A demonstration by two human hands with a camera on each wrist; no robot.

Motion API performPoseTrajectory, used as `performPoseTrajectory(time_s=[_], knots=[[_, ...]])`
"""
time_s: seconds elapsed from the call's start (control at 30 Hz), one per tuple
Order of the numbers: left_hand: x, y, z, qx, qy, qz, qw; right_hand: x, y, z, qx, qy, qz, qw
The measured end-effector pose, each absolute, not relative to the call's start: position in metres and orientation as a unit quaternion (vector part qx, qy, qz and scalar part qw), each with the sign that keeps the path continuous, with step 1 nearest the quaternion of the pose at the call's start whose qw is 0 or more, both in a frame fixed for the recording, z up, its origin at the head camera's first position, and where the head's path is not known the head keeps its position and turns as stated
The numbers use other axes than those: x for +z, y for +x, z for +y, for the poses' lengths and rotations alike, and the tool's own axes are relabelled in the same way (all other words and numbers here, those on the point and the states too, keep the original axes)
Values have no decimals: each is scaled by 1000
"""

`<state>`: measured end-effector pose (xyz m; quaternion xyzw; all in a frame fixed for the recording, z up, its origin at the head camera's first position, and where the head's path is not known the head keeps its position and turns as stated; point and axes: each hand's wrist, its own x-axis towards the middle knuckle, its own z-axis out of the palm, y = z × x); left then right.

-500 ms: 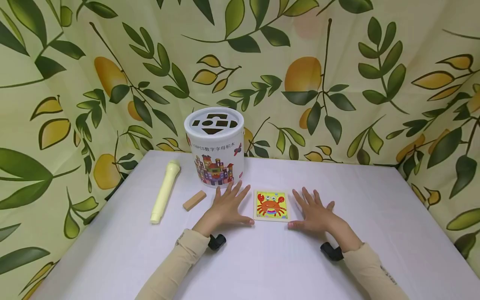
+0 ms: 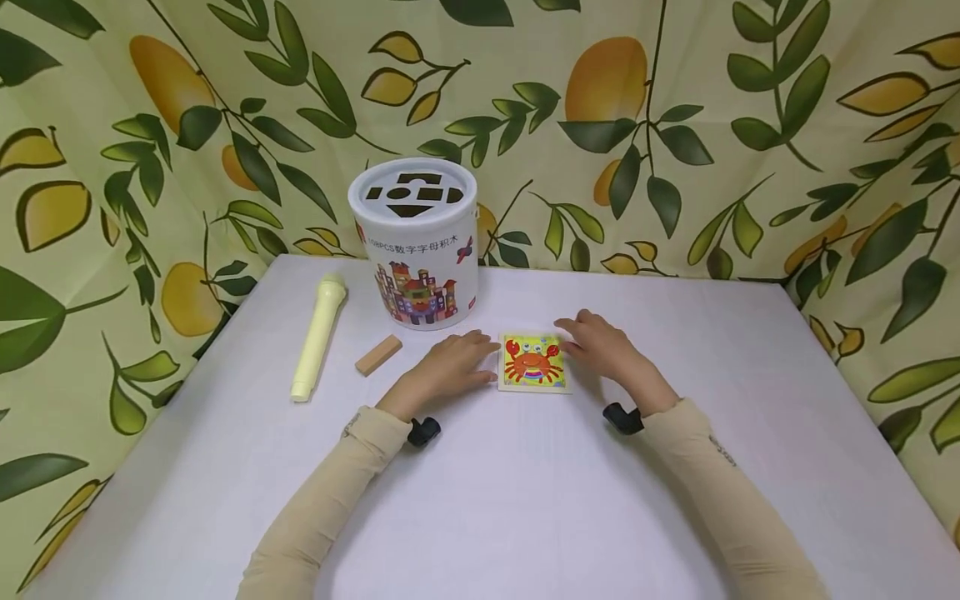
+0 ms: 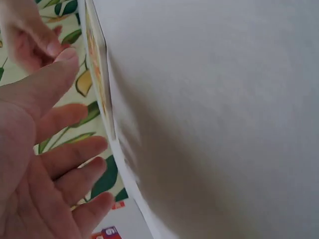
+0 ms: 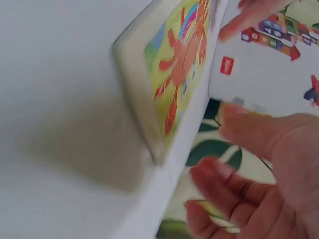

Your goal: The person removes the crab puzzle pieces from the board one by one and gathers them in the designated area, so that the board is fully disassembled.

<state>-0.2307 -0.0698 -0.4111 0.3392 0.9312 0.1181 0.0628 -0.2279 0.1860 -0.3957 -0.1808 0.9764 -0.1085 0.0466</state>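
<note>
A square crab picture board [image 2: 534,364] lies flat on the white table, between the two hands. At its left edge is my left hand [image 2: 448,367], fingers relaxed and slightly bent, thumb apart from them. My right hand [image 2: 606,350] is beside the board's right edge, its fingers loosely bent; the head view does not settle whether it touches. In the left wrist view the left hand [image 3: 55,149] holds nothing. The right wrist view has the board [image 4: 182,64] near the right hand [image 4: 264,174], with a gap between them.
Behind the left hand stands a white bucket [image 2: 420,250] with shaped holes in its lid. A wooden block [image 2: 378,356] and a pale yellow microphone-shaped stick [image 2: 318,340] lie left of it. A leaf-patterned curtain [image 2: 525,50] hangs behind the table [image 2: 510,500].
The head view has tilted downward. Both hands have drawn in closer to the board, and their widely spread fingers have come together and bent somewhat.
</note>
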Motion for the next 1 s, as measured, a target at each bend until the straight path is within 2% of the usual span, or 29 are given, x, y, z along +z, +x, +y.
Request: performPoseTrajectory(time_s=[0.1,0.17,0.5,0.8,1.0], knots=[[-412,-231,-66,113,362,918,119,-399,-238,173,-145,-217,963,60],[-412,-230,-64,109,369,913,135,-403,-245,166,-166,-232,956,74],[-414,-231,-61,69,388,910,126,-415,-263,144,-202,-247,938,134],[-419,-234,-64,144,385,901,141,-417,-262,141,-182,-263,939,128],[-428,-236,-67,180,390,892,138,-418,-266,141,-162,-257,940,155]])
